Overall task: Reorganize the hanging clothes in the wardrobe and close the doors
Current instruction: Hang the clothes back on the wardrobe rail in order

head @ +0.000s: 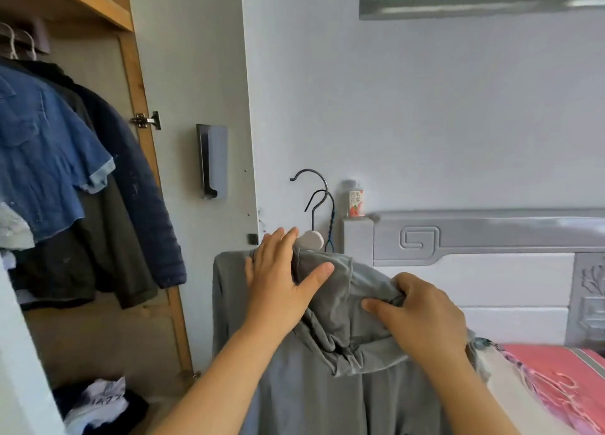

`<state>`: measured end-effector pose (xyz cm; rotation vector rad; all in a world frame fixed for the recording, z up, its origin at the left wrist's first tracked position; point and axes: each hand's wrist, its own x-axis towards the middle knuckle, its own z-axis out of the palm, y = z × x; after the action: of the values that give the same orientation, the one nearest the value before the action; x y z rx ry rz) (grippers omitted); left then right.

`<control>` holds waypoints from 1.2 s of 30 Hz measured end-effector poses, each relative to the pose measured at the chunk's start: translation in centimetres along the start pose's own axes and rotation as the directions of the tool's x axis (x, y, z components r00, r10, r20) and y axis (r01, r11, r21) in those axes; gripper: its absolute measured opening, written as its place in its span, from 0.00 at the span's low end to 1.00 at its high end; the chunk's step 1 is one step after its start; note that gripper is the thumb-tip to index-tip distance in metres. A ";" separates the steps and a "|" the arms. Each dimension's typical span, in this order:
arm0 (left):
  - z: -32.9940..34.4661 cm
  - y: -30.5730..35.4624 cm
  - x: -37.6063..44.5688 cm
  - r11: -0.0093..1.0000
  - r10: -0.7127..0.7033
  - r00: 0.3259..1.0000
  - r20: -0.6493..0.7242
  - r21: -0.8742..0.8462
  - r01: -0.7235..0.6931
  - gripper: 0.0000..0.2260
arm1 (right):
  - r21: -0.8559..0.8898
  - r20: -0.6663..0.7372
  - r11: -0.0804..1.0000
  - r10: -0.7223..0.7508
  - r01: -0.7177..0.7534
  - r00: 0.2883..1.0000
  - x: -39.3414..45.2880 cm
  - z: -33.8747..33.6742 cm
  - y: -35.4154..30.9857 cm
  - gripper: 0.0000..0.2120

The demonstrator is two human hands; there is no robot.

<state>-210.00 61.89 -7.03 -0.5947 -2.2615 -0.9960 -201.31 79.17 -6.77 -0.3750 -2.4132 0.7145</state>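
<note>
A: What are the fingers doing?

B: The right hand (422,316) is pinching a fold of the grey hooded cotton top (330,343), its fingers (379,305) curled into the bunched hood. The left hand (281,277) is lying flat against the top's shoulder, its fingers (278,241) straight and spread, holding nothing.

A: Why hold it that way?

B: I'd judge the flat hand is steadying the garment on its hanger while the other is tugging the hood straight, so it will hang neatly.

A: Where is the top itself?

B: It is hanging outside the wardrobe, in front of the person, on a hanger with a black metal hook (314,185); a second hook is showing beside it.

A: And around it?

B: To the left, the open wooden wardrobe (144,107) is holding a blue denim shirt (42,153) and a navy padded jacket (137,172) on the rail. Its white door (183,74) is standing open. To the right, a grey carved headboard (474,235) is carrying a small plastic bottle (355,202).
</note>
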 end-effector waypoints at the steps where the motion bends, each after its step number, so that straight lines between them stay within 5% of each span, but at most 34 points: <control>1: 0.5 -0.9 1.3 1.000 -0.027 1.000 -0.012 0.005 0.027 0.40 | 0.005 0.011 1.000 -0.018 0.018 1.000 1.7 1.5 -0.5 0.18; 11: 2.4 -10.4 9.4 0.942 -0.334 0.913 -0.232 -0.120 0.314 0.26 | 0.042 0.135 0.977 -0.212 0.208 0.968 10.9 15.2 -5.7 0.12; 16: 1.8 -18.2 12.7 0.923 -0.380 0.822 -0.423 -0.121 0.365 0.09 | 0.098 0.235 0.957 -0.288 0.272 0.928 14.4 21.9 -9.5 0.09; 20: -0.4 -23.1 14.3 0.921 -0.367 0.753 -0.547 -0.097 0.378 0.07 | 0.204 0.329 0.941 -0.324 0.268 0.887 16.6 26.7 -13.4 0.12; 26: -5.1 -28.2 15.1 0.898 -0.325 0.669 -0.668 0.003 0.440 0.10 | 0.598 0.570 0.801 -0.452 0.032 0.686 18.1 32.6 -19.2 0.15; 30: -8.4 -30.0 15.4 0.862 -0.294 0.628 -0.721 0.083 0.499 0.10 | 0.693 0.671 0.677 -0.483 -0.246 0.562 18.8 35.1 -22.8 0.11; 36: -12.2 -32.0 18.2 0.802 -0.253 0.584 -0.771 0.170 0.572 0.09 | 0.734 0.679 0.618 -0.670 -0.280 0.301 21.7 38.9 -27.3 0.11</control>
<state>-238.40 35.53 -4.32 0.5106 -1.7831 -0.7288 -244.74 50.16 -7.92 1.1240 -2.5940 2.2073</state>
